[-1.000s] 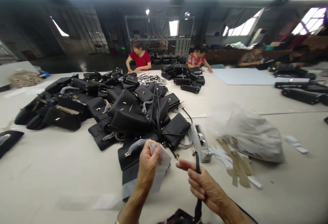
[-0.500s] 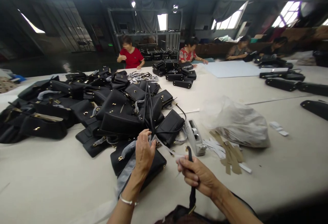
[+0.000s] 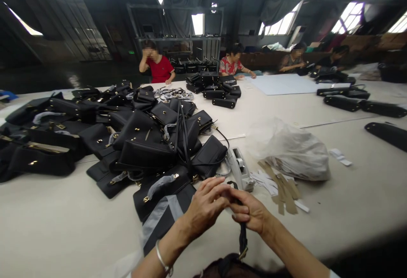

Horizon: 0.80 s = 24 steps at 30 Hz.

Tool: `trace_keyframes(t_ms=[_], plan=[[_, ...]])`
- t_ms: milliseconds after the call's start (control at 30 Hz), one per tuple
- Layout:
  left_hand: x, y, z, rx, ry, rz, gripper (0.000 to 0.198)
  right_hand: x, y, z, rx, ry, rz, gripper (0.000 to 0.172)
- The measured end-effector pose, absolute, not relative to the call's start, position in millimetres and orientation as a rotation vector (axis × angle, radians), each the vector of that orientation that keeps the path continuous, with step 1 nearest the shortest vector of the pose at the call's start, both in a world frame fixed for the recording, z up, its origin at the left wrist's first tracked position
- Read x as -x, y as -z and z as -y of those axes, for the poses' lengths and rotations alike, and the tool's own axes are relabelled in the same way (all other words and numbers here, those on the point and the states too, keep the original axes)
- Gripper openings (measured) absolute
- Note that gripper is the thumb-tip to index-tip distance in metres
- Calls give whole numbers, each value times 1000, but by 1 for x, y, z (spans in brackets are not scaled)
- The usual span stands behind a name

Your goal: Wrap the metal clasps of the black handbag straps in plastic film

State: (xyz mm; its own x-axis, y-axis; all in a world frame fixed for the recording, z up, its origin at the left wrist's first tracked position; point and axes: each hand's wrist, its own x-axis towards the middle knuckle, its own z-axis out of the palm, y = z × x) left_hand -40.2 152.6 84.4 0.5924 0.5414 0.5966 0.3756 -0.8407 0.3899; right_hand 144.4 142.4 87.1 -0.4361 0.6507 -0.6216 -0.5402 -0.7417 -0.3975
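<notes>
My right hand (image 3: 249, 212) is closed round the black bag handle (image 3: 243, 237), which stands up from a dark bag (image 3: 225, 265) at the bottom edge. My left hand (image 3: 208, 206) meets it at the upper part of the handle, fingers bent together. A bit of thin whitish strip (image 3: 228, 211) shows between the two hands; most of it is hidden by the fingers. Just left of my left hand lies a black handbag (image 3: 160, 189), its handle (image 3: 162, 186) covered in clear wrap and a translucent sheet (image 3: 155, 223) over its front.
A large heap of black handbags (image 3: 146, 150) covers the left of the table. Beyond my hands stand a tape dispenser (image 3: 241, 169), tan and white strips (image 3: 282, 191) and a translucent plastic bag (image 3: 294, 155). Several co-workers sit across the table, one in a red shirt (image 3: 161, 71).
My left hand has come right and down from the handbag to the handle, bringing the strip in. My right hand still grips the handle. The co-worker in red has raised a hand to the head.
</notes>
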Motion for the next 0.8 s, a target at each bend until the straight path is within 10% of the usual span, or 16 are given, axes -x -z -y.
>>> trace_keyframes(t_ms=[367, 800], plan=[[14, -93, -163, -1234, -784, -985, 15, -173, -115, -147, 1455, -1697, 959, 54], [8, -90, -154, -1277, -807, -1195, 26, -164, -108, -149, 1673, -1402, 1233, 29]])
